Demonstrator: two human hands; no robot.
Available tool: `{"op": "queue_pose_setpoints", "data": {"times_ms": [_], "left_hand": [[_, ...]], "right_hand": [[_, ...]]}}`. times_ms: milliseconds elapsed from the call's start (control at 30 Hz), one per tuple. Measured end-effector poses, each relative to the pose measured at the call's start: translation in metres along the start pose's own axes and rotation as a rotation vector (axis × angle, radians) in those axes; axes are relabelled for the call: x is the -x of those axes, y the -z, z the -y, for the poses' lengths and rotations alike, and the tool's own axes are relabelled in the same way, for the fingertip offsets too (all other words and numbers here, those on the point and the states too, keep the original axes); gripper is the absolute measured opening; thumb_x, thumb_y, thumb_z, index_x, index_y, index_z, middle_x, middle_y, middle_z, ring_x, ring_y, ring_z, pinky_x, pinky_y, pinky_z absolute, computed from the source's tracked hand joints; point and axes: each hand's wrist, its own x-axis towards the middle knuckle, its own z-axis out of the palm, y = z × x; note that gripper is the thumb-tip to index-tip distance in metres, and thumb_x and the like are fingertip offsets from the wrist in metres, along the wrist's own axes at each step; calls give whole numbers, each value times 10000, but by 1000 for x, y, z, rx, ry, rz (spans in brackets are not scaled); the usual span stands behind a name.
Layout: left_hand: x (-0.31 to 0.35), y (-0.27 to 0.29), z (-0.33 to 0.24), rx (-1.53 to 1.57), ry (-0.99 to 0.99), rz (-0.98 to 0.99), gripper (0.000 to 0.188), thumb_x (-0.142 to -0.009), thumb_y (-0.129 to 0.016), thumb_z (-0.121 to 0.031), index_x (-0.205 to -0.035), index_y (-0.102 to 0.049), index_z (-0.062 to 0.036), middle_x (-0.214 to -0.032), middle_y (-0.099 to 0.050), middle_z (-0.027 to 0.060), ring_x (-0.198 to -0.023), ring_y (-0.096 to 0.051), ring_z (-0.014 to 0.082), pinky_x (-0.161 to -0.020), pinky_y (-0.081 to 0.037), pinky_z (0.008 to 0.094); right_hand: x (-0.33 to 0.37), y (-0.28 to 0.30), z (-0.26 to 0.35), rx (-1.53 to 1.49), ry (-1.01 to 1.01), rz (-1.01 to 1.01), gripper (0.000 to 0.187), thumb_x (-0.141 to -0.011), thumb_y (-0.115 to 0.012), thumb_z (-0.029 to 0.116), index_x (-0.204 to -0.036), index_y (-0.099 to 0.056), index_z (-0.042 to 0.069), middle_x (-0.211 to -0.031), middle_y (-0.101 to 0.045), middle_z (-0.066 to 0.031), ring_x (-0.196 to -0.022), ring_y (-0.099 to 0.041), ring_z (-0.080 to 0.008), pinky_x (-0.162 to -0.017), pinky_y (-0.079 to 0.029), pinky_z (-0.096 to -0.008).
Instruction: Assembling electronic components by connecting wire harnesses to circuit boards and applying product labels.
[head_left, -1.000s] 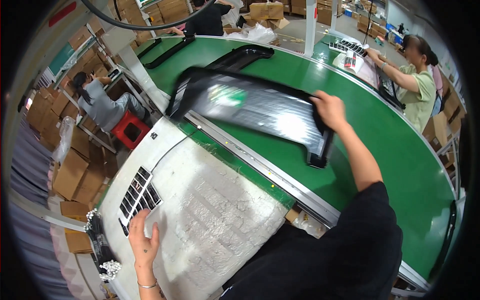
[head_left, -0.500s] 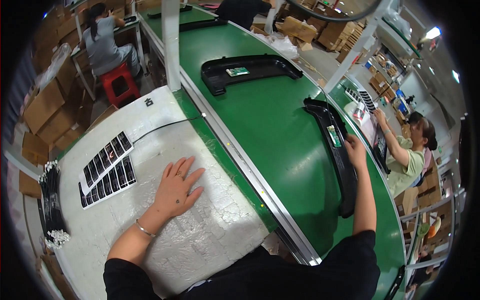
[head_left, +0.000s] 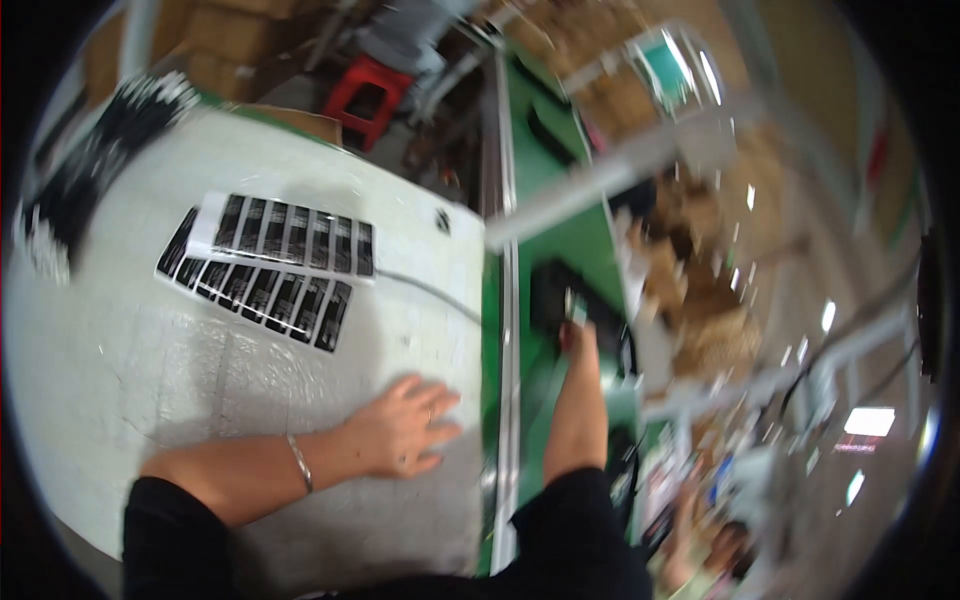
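Stretching past cartons [head_left: 715,345], green belting [head_left: 580,240] bears black casings [head_left: 550,290].

This looks like a factory workshop. Black parts [head_left: 546,290] line a long green worktop [head_left: 570,240], with cardboard boxes [head_left: 715,345] beyond

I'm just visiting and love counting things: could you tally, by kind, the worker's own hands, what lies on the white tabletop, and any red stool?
Worker's own hands: 2 (left hand, right hand)
Label sheets, partly overlapping: 2
Bundle of black cables: 1
Loose cord: 1
Red stool: 1
Total: 7
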Motion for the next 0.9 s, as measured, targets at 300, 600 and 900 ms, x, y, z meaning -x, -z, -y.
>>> {"op": "queue_pose_setpoints", "data": {"times_ms": [300,600,900], "left_hand": [[2,26,1,486,213,-203,898,-859,-562,-566,-1479,-221,-12,-1491,-255,273,-1388,-261,376,-1142,-214,434],[36,73,-82,1517,714,-67,861,-708,-627,65,-1461,-244,-105,-1215,-538,169,-1110,-551,253,-906,-473,350],[296,215,-30,967,988,-105,586,-694,-735,-18,-1258,-573,-14,-1177,-634,139,-1121,-574,204,-947,-465,295]], "right_hand": [[186,37,-75,-369,602,-149,266,-901,-603,183,-796,-684,-47,-663,-617,-29,-552,-540,-104,-511,-418,-254],[465,5,-91,130,523,249,337,-958,-540,152,-675,-587,-25,-565,-527,-11,-486,-471,-65,-457,-370,-231],[466,-26,61,357,1011,741,280,-940,-566,160,-728,-614,-17,-658,-611,-39,-597,-570,-84,-558,-456,-235]]}}
